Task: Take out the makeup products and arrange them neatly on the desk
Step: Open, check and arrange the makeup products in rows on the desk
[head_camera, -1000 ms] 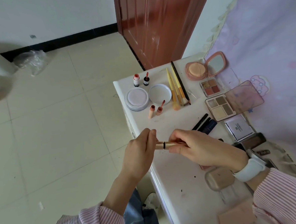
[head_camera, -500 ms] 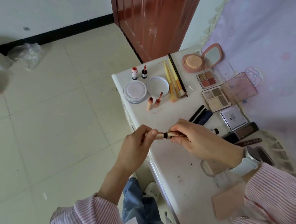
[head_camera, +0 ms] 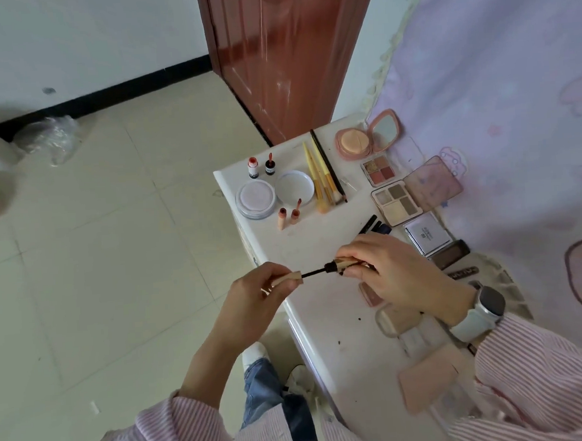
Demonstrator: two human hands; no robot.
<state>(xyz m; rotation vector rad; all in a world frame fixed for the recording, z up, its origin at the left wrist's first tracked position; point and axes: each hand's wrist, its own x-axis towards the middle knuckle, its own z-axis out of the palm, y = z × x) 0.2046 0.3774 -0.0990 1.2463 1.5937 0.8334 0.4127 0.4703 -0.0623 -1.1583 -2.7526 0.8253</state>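
Mascara pulled open over the table's near edge

The left hand point(head_camera: 253, 297) pinched the gold cap point(head_camera: 288, 277), its black wand point(head_camera: 315, 272) drawn out, while the right hand point(head_camera: 393, 270) gripped the gold tube point(head_camera: 345, 263) at the wand's three o'clock end. Both grips were clamped shut on their halves. Palettes point(head_camera: 396, 203), brushes point(head_camera: 321, 177) and powder jars point(head_camera: 256, 199) lay toward twelve o'clock on the white table point(head_camera: 318, 239).

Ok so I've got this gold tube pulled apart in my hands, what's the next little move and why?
Probably draw the wand fully out, then lay both parts on the desk. The left hand holds the cap, the right hand grips the tube, and the dark wand bridges the gap. The lip tints lie opened with cap beside tube, so this would match.
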